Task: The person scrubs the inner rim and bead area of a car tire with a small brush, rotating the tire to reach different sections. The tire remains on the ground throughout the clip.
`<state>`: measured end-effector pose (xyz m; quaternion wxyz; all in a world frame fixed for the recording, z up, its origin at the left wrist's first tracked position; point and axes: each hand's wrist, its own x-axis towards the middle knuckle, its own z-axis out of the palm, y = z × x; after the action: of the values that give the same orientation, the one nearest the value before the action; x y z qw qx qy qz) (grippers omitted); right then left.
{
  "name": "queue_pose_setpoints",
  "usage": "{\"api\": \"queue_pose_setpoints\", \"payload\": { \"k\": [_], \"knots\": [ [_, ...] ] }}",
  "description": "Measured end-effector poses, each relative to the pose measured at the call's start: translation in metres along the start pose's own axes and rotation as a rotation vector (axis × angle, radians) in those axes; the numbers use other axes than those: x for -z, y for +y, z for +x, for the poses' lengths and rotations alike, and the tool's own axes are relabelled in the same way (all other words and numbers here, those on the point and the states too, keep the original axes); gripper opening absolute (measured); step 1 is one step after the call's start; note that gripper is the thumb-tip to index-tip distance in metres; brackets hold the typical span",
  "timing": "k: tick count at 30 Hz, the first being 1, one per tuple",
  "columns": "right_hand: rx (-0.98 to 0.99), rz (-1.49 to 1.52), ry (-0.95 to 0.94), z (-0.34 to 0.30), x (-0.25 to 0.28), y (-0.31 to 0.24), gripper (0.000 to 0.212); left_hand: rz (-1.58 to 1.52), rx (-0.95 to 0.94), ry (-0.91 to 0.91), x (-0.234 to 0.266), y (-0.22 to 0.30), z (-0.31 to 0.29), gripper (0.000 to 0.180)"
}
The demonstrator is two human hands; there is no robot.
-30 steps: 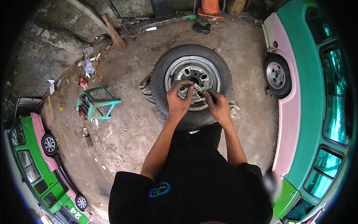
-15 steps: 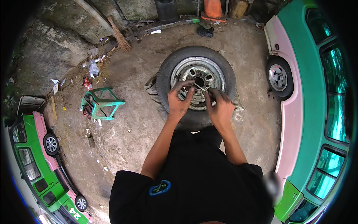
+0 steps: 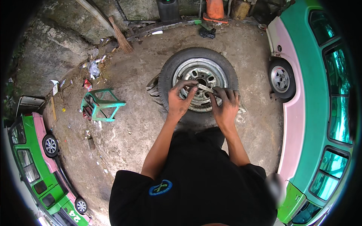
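Both my hands hold a short, pale, flat strip above the wheel, one at each end. My left hand pinches its left end between thumb and fingers, and my right hand pinches its right end. What the strip is made of, I cannot make out. Beneath it a black tyre lies flat on the ground, fitted on a worn silver rim with a dark centre hole. My hands hide part of the rim's near side. Dark grime marks my fingertips.
Grey cloth sticks out from under the tyre. A green plastic stool lies on its side to the left. A broom leans at the back near an orange cone. Green-and-pink vans stand on both sides.
The strip has turned, so more of its broad face shows now. My right hand has shifted slightly right, its fingers spread a little more.
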<state>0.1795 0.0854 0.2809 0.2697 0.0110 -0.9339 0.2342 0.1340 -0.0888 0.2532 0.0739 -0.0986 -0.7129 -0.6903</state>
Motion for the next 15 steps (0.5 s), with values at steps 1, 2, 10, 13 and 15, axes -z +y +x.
{"api": "queue_pose_setpoints", "payload": {
  "k": [1,2,10,13,15],
  "knots": [
    [-0.004,-0.013,-0.006,0.000,-0.001,0.000,0.027,-0.006,0.010,-0.002,0.000,-0.001,0.000,0.017],
    [-0.007,-0.013,-0.021,-0.001,-0.002,0.001,0.027,-0.012,0.024,-0.001,-0.001,-0.001,0.000,0.017],
    [0.001,0.023,-0.178,-0.009,-0.023,0.018,0.028,-0.052,0.271,-0.046,0.005,-0.037,-0.003,0.015],
    [-0.084,0.204,-0.387,-0.022,-0.038,0.035,0.031,0.028,0.364,-0.128,0.014,-0.068,-0.010,0.027],
    [-0.169,0.330,-0.513,-0.037,-0.049,0.046,0.031,0.319,0.460,-0.083,0.013,-0.092,-0.024,0.042]
  ]
}}
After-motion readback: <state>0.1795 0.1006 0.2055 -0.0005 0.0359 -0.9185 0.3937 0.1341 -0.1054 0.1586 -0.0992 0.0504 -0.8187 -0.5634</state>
